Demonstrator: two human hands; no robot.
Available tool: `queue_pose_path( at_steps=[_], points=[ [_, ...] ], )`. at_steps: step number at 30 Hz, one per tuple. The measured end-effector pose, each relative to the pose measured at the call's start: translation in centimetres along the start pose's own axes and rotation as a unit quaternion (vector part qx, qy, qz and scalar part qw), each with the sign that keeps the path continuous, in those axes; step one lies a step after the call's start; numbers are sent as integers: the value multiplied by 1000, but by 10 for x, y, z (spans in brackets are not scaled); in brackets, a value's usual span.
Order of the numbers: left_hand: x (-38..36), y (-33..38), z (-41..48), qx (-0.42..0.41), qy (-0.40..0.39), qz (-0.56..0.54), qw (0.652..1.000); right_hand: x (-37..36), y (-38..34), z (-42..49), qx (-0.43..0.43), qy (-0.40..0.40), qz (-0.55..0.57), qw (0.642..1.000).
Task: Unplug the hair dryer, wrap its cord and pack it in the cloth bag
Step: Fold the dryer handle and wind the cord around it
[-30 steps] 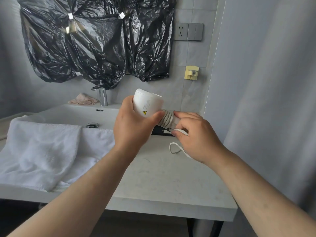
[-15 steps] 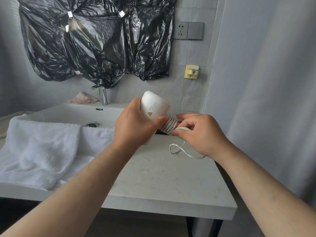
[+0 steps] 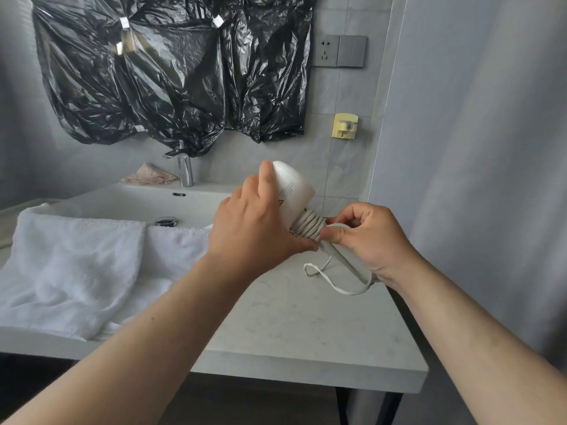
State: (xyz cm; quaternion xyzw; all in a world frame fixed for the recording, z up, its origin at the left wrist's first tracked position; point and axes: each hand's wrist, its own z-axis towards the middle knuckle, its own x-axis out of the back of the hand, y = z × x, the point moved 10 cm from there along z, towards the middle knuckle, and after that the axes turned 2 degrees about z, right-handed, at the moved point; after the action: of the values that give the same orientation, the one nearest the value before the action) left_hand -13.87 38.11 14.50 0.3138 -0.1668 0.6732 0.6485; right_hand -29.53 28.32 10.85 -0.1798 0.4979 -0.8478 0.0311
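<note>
In front of you a grey tiled wall [image 3: 337, 93] carries taped black plastic sheeting [image 3: 184, 72], a grey socket panel [image 3: 339, 51] and a yellow hook [image 3: 345, 126]. Below are a white sink [image 3: 138, 200] with a chrome faucet [image 3: 184, 170] and a pale stone surface [image 3: 306, 326]. At your right hangs a grey curtain [image 3: 475, 148].

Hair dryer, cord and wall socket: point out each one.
Hair dryer [image 3: 293, 187]: head view, on its white barrel.
Cord [image 3: 308, 225]: head view, on the coils wound round the handle.
Wall socket [image 3: 325, 50]: head view, on its grey faceplate.
</note>
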Motion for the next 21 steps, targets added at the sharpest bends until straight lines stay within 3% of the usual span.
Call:
queue_pose_path(
  at_steps=[4, 9, 12, 15, 21],
  points=[
    [-14, -2, 0, 8, -34, -33, 999, -6, 7, -1, -19, -38, 22, 999],
    [-35, -44, 8, 133, -56, -250, 957, -11, 6, -4, -22, -78, 24, 996],
    [-36, -45, 10, 119, -81, -292, 946, -11, 5, -2, -17, -69, -5, 997],
    [-22, -34, 13, 64, -93, -243, 963, -19, 9, -2, -31, -105, -20, 994],
    [2, -2, 15, -84, -87, -108, 987, -38, 15, -7, -37, -208, -174, 962]
  ],
)
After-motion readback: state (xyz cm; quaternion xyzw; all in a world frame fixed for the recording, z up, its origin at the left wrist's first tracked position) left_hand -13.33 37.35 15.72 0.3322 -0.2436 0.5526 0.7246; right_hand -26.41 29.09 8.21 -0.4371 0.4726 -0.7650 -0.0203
